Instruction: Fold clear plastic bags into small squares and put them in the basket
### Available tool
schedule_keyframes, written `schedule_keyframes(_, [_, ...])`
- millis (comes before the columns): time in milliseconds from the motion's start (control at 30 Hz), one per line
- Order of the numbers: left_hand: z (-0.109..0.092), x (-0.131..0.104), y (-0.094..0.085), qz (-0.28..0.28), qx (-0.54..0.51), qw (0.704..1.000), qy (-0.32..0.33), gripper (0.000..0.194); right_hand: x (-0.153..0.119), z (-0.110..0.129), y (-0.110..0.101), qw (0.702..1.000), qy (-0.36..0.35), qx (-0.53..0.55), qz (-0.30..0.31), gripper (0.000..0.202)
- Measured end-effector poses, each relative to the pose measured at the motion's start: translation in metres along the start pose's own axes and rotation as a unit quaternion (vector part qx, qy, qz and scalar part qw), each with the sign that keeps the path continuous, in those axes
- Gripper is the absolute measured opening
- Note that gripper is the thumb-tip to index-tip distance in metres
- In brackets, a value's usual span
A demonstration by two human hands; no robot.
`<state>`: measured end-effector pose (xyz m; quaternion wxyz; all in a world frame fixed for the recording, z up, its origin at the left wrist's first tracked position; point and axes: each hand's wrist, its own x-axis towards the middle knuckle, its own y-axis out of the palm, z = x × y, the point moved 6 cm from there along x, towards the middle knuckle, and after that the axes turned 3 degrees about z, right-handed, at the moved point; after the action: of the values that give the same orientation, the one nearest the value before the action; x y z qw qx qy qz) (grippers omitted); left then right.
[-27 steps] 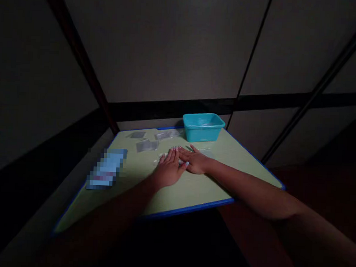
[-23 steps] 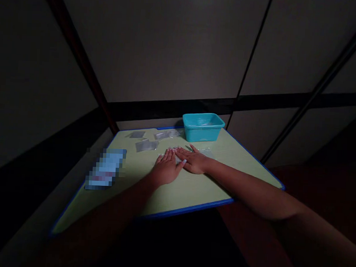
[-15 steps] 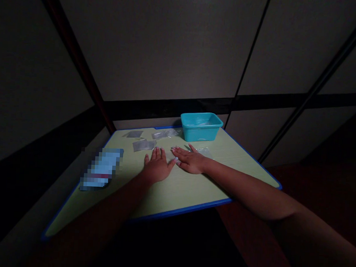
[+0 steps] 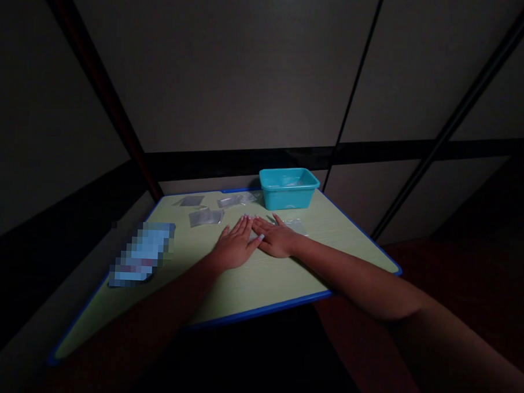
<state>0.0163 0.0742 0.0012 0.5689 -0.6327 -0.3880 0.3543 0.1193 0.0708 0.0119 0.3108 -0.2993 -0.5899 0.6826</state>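
Observation:
My left hand [image 4: 234, 247] lies flat on the pale green table [image 4: 320, 263], fingers stretched forward. Beside it my right hand [image 4: 277, 239] is also flat with its fingers extended; the two hands touch or nearly touch at the fingers. A clear plastic sleeve [image 4: 296, 225] shows just past my right hand, partly covered by it. Whatever lies under the palms is mostly hidden. To the left of my fingertips rests a greyish plastic packet [image 4: 206, 218]. Farther back are another clear packet [image 4: 236, 200] and a dark flat packet [image 4: 192, 201].
A turquoise plastic basket [image 4: 288, 199] stands at the back of the table, with something clear inside. On the left lies a blurred-out blue flat object [image 4: 142, 252]. A blue rim [image 4: 265, 310] edges the table, and a panelled wall [image 4: 250, 74] rises behind it.
My left hand has slid right, its fingers coming up against my right hand. My right hand stays nearly in place. The whole view has shifted slightly.

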Motion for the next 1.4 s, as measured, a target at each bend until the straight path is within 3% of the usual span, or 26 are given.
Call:
schedule_keyframes(600, [0.007,0.002,0.002,0.006,0.02,0.998,-0.057,0.076,-0.029,-0.039,0.005,0.986,0.161,0.026,-0.021,0.071])
schedule_keyframes(1033, [0.026,-0.011,-0.001,-0.035,-0.022,0.976,-0.214,0.078,-0.049,-0.061,0.004,0.941,0.334,0.029,-0.037,0.071])
schedule_keyframes(1400, [0.026,-0.02,-0.006,-0.044,-0.026,0.96,-0.275,0.079,-0.047,-0.065,0.005,0.93,0.363,0.03,-0.044,0.077])
